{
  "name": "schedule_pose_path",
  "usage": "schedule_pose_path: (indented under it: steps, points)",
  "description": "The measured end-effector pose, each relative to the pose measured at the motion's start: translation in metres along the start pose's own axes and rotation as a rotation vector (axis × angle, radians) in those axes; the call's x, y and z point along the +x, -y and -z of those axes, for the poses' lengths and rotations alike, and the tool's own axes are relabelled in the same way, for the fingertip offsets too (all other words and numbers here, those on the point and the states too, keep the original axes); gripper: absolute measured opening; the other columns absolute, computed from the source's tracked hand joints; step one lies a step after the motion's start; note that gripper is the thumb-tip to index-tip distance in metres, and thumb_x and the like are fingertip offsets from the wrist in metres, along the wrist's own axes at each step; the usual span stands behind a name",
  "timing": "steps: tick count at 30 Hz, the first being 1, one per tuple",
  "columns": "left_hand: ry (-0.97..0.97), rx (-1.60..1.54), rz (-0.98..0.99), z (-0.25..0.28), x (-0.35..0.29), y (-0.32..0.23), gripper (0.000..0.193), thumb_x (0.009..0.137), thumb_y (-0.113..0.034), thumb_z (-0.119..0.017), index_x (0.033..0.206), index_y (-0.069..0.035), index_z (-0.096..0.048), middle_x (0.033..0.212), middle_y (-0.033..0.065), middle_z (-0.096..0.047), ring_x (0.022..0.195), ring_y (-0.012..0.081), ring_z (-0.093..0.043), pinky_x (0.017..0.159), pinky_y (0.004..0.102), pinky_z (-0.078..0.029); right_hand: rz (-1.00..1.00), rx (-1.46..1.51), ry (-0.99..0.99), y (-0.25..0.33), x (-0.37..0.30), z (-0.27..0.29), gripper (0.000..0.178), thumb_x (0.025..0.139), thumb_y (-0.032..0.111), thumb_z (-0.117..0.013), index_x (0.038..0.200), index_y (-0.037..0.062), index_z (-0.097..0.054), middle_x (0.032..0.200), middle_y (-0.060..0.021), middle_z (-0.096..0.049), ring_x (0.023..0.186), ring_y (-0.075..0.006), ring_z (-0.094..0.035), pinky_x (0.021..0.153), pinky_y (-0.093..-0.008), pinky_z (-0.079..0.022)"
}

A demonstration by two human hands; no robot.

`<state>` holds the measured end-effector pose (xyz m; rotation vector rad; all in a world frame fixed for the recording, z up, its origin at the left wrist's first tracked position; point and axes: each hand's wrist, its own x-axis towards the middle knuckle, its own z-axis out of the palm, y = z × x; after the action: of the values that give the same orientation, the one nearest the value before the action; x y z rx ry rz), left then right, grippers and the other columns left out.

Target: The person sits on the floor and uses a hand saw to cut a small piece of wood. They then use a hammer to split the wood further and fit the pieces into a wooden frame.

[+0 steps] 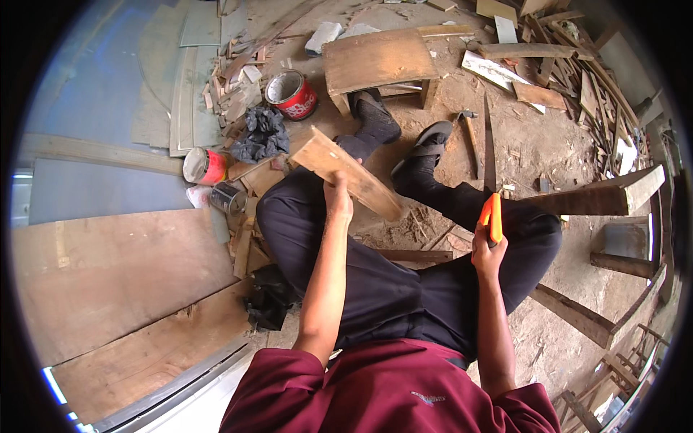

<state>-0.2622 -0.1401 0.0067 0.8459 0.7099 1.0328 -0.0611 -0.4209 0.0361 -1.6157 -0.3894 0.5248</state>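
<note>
My left hand (339, 196) is closed round the edge of a short wooden board (348, 173), which it holds up at a slant over my lap. My right hand (489, 251) grips the orange handle of a handsaw (491, 216) by my right knee. The saw's dark blade (489, 144) points away from me, edge-on to the view. Board and saw are apart. Just left of the blade a hammer (471, 144) lies on the floor. Beyond my feet stands a low wooden stool (379, 61), close to my left foot.
A red can (291, 95), a smaller red can (204, 167) and crumpled black plastic (261, 135) sit at the left. Plywood sheets (123, 245) lean nearby. Scrap wood (595, 94) is piled at the far right. A thick beam (595, 198) juts in beside my right knee.
</note>
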Motion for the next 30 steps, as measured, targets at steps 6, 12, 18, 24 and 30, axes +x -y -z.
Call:
schedule_pose_path:
  steps: [6, 12, 18, 24, 30]
  points:
    - [0.124, -0.544, 0.271, 0.016, 0.003, -0.009, 0.092, 0.069, -0.095, -0.027, 0.087, -0.009, -0.054, 0.072, 0.0068, -0.053, 0.065, 0.0242, -0.054, 0.063, 0.0383, -0.047, 0.019, 0.092, -0.017, 0.015, 0.003, -0.009, 0.022, 0.093, 0.014, -0.062, 0.074, 0.0062, -0.055, 0.054, 0.0052, -0.046, 0.041, -0.0038, -0.040, 0.038, -0.0224, -0.027]
    - [0.249, -0.546, 0.327, 0.014, 0.001, 0.003, 0.064, 0.088, -0.069, -0.033, 0.079, -0.010, -0.054, 0.065, 0.0047, -0.052, 0.058, 0.0224, -0.055, 0.063, 0.0350, -0.045, 0.027, 0.105, 0.002, 0.013, 0.004, -0.009, 0.012, 0.093, 0.010, -0.057, 0.090, -0.0012, -0.059, 0.054, 0.0007, -0.046, 0.037, -0.0052, -0.038, 0.033, -0.0219, -0.027]
    - [0.259, -0.554, 0.379, 0.006, 0.001, 0.004, 0.067, 0.086, -0.072, -0.032, 0.079, -0.010, -0.054, 0.064, 0.0041, -0.051, 0.055, 0.0212, -0.055, 0.060, 0.0328, -0.045, -0.006, 0.074, -0.015, 0.017, 0.006, -0.011, 0.013, 0.093, 0.011, -0.055, 0.088, -0.0006, -0.058, 0.054, 0.0004, -0.046, 0.037, -0.0058, -0.039, 0.033, -0.0223, -0.028]
    - [0.130, -0.463, 0.452, 0.004, 0.006, 0.008, 0.083, 0.079, -0.087, -0.026, 0.078, -0.008, -0.054, 0.064, 0.0056, -0.053, 0.055, 0.0226, -0.055, 0.059, 0.0350, -0.047, -0.029, 0.026, -0.033, 0.019, 0.008, -0.015, 0.021, 0.095, 0.010, -0.058, 0.076, 0.0050, -0.049, 0.052, 0.0031, -0.039, 0.038, -0.0069, -0.039, 0.036, -0.0230, -0.031]
    - [-0.322, 0.273, 0.516, -0.021, 0.007, 0.005, 0.111, 0.079, -0.088, -0.034, 0.144, 0.002, -0.038, 0.144, 0.0207, -0.042, 0.133, 0.0267, -0.039, 0.111, 0.0390, -0.029, -0.039, 0.034, -0.033, 0.012, 0.011, -0.012, 0.016, 0.093, 0.010, -0.058, 0.079, 0.0035, -0.052, 0.053, 0.0021, -0.042, 0.038, -0.0067, -0.040, 0.036, -0.0228, -0.030]
